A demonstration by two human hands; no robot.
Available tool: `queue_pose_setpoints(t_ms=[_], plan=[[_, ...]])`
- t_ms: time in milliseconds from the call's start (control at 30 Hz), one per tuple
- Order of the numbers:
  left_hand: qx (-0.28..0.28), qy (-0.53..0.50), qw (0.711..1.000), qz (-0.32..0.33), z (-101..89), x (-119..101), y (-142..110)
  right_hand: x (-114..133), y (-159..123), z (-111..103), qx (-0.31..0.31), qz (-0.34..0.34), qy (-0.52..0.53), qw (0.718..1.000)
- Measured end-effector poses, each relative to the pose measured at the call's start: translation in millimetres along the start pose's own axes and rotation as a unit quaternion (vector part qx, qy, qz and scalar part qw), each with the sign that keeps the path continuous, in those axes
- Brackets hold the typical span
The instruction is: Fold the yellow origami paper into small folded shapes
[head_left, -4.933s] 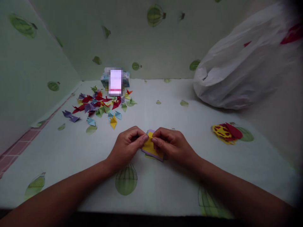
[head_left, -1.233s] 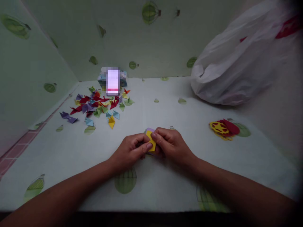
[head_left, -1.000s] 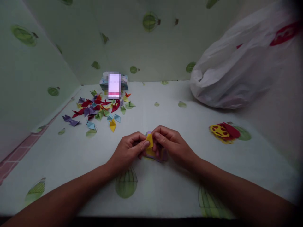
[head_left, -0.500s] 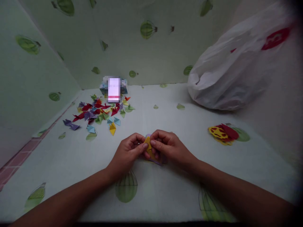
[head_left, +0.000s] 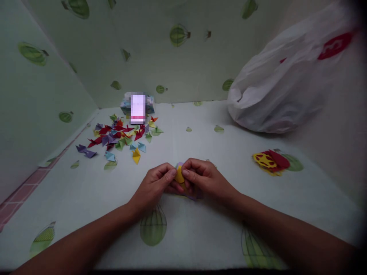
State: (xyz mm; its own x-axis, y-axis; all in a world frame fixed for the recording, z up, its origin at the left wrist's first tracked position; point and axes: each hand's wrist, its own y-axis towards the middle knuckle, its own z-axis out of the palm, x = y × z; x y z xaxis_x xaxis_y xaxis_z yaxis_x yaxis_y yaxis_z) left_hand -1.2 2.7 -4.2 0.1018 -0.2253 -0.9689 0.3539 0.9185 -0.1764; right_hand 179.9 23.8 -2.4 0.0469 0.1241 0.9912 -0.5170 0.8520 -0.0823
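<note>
A small folded piece of yellow paper (head_left: 179, 175) is pinched between my two hands, near the middle of the table. My left hand (head_left: 157, 179) grips its left side with thumb and fingers closed. On the other side, my right hand (head_left: 202, 173) pinches the upper right edge, fingers curled in. Beneath the hands lie purple paper sheets (head_left: 195, 198), mostly covered. Farther left spreads a pile of small folded paper birds (head_left: 110, 138) in red, purple, green, blue and yellow. A single yellow folded paper bird (head_left: 136, 156) lies at its near edge.
A lit phone (head_left: 138, 108) leans on a tissue box (head_left: 151, 104) behind the pile. A large white plastic bag (head_left: 275, 84) fills the back right. Red and yellow cut-out pieces (head_left: 269, 161) lie on the right. Walls stand at the back and left.
My left hand's fingers have shifted on the yellow paper, with the thumb drawn slightly up and left. The right hand keeps nearly the same pinch.
</note>
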Motion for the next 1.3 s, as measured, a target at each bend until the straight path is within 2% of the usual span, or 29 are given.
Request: queue_pose_setpoints(t_ms=[333,567,767,1300], plan=[[0.001,0.008,1.000,-0.017,0.3,0.3,0.2,-1.8,-1.8,-0.6,0.000,-0.032,-0.039,0.999],[0.001,0.002,1.000,-0.016,-0.1,-0.4,0.6,-2.8,-1.0,-4.0,-0.033,-0.109,-0.183,0.977],[0.016,0.004,1.000,-0.021,0.2,-1.3,0.5,-0.3,-3.0,-2.7,-0.027,-0.099,-0.173,0.980],[0.006,-0.007,1.000,-0.014,1.0,0.1,0.4,-2.7,-1.7,-0.9,-0.049,-0.094,-0.199,0.974]])
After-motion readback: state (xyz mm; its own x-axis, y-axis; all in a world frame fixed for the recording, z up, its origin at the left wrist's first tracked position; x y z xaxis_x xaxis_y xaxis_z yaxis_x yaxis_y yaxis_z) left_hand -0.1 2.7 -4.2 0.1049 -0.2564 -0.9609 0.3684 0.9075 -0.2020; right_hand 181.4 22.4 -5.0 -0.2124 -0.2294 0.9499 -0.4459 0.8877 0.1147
